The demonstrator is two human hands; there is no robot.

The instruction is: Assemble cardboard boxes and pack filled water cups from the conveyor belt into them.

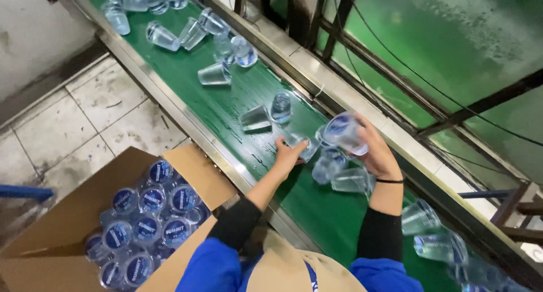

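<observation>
Cups: sealed clear water cups lie scattered on the green belt [249,94], most tipped over, some far up the line, some near right.
Right fingers: curled tight round one cup [341,131], blue lid facing up, lifted just above the belt; right hand [370,148] has it firmly.
Left fingers: spread low and closing on a toppled cup [302,146] lying on the belt; left hand [288,155] touches it, though I cannot tell if the grip is complete.
Between the hands: more cups [339,176] lie on their sides just beside both wrists, touching one another.
Far cups: a pair [266,115] sits just beyond the left hand, another cluster [220,49] further up.
Box: cardboard box [85,213] stands on the tiled floor near left, already packed with cups lid-up in rows.
Doing it well, I'd say: pinch each cup round its body, not the foil lid, turn it lid-up before it leaves the belt, and keep the held one level so nothing gets crushed.
Risk: the crowded cups by the wrists could get knocked along the belt.
</observation>
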